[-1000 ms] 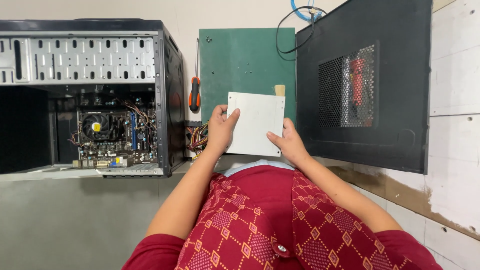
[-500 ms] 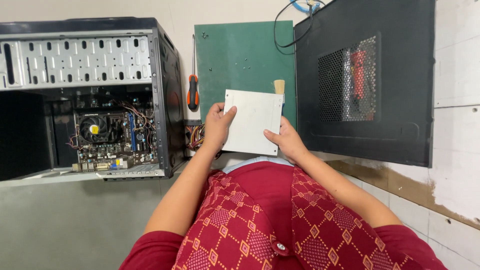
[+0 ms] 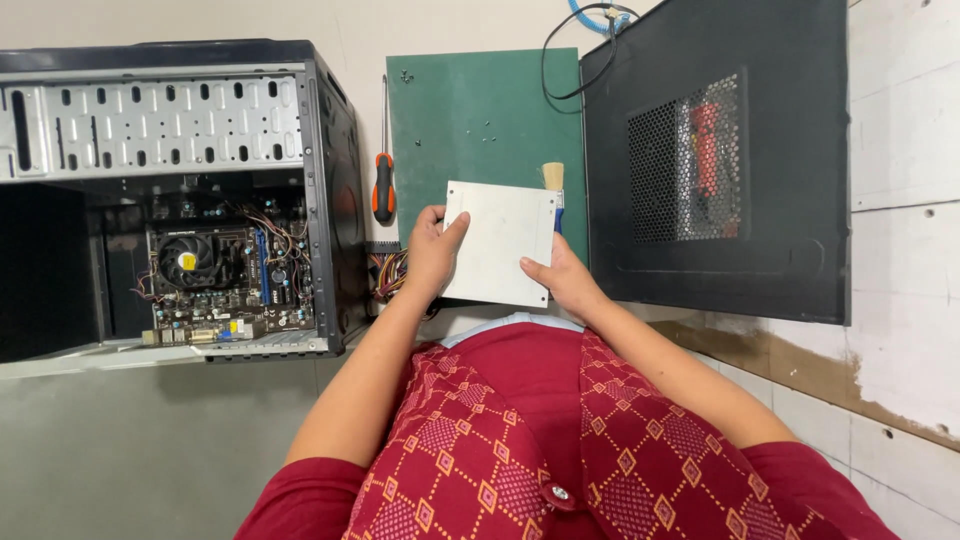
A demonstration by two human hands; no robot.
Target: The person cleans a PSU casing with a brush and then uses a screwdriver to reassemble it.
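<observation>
A pale grey metal box [image 3: 502, 240], likely a computer power supply, is held up in front of me by both hands. My left hand [image 3: 432, 252] grips its left edge with the thumb on the flat face. My right hand [image 3: 562, 280] holds its lower right corner. A bundle of coloured wires [image 3: 390, 272] hangs out to the left, below my left hand. The box hovers over the near edge of a green cutting mat [image 3: 485, 120].
An open black computer case [image 3: 170, 190] with its motherboard [image 3: 225, 280] exposed lies at the left. A black side panel [image 3: 720, 160] with a mesh vent lies at the right. An orange-handled screwdriver [image 3: 382, 185], a small brush [image 3: 553, 180] and loose screws sit on the mat.
The box and both hands have stayed almost still; the box has tilted slightly and sits a little lower in view as my head shifted.
</observation>
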